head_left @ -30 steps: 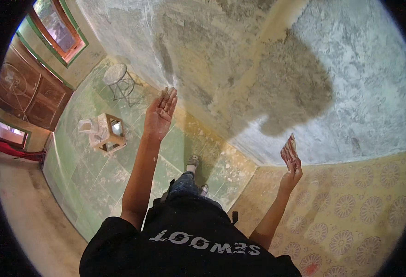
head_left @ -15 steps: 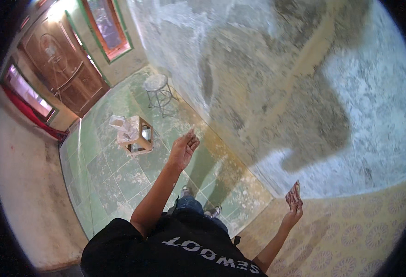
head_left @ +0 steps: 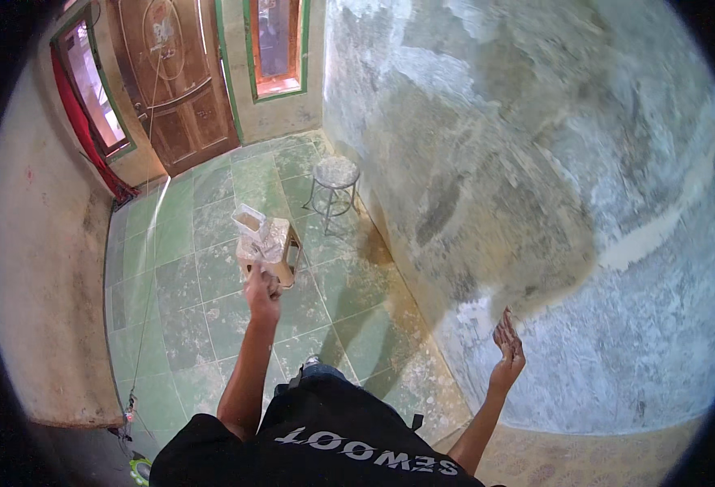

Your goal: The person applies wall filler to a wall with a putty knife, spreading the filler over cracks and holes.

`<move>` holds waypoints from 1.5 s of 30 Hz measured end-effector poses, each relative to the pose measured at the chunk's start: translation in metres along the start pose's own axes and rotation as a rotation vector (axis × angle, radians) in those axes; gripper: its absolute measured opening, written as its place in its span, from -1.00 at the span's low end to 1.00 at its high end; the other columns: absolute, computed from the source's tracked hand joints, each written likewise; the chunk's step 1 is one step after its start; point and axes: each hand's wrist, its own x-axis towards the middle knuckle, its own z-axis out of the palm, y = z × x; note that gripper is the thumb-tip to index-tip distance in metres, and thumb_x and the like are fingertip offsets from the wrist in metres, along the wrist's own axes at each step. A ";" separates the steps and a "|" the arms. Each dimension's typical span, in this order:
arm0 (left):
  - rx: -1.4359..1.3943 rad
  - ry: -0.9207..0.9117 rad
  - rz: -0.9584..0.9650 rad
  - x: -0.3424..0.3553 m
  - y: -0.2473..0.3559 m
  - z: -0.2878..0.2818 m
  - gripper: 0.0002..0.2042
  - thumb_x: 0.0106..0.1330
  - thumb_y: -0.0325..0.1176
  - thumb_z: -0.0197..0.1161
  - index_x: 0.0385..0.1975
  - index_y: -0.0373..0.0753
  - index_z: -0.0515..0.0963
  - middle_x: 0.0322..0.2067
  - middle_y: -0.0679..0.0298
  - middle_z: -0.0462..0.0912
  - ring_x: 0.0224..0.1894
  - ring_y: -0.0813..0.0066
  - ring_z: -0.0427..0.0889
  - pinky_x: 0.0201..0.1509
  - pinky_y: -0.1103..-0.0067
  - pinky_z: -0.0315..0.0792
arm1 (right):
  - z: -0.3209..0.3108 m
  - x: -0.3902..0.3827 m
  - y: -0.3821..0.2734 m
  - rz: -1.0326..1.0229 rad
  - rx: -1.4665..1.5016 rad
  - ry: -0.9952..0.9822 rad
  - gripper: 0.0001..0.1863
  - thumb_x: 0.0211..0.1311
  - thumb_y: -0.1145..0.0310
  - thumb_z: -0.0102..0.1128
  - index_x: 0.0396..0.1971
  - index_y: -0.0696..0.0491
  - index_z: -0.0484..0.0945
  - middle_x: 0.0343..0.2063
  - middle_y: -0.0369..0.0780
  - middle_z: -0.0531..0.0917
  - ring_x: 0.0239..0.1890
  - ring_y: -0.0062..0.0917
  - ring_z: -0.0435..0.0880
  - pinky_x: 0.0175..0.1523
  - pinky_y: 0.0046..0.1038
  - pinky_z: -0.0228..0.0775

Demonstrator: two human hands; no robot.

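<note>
My left hand (head_left: 264, 294) is raised in front of me, its fingers closed, just on the near side of a low stool (head_left: 280, 243) with white smears on its top. A small pale thing seems to stick up from the fingertips, too blurred to name. On that stool stands a white rectangular tub (head_left: 248, 220). My right hand (head_left: 507, 363) is up near the wall, its fingers closed around a thin flat piece (head_left: 504, 325) streaked brown and white. The wall (head_left: 552, 349) beside it carries patchy white and grey plaster; whether the piece touches it I cannot tell.
A round metal stool (head_left: 336, 172) stands farther off near the wall. White spatters mark the green tiled floor (head_left: 180, 304). A wooden door (head_left: 187, 97), windows and a red curtain (head_left: 77, 114) are at the far end. A thin cord hangs on the left.
My view has turned, bringing the door and stools rightward in the picture. The left hand has shifted left toward the low stool. The flat piece at my right hand now appears narrower.
</note>
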 end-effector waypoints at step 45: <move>-0.052 0.297 0.108 0.406 0.060 0.137 -0.63 0.50 -0.08 0.03 -0.57 0.02 0.16 -0.76 0.52 -0.02 -0.78 0.68 -0.06 -0.73 0.60 -0.13 | 0.430 0.373 0.100 0.116 -0.243 -0.188 -0.64 0.29 0.39 0.07 -0.06 0.34 0.59 -0.12 0.08 0.70 0.00 -0.21 0.67 0.16 -0.35 0.37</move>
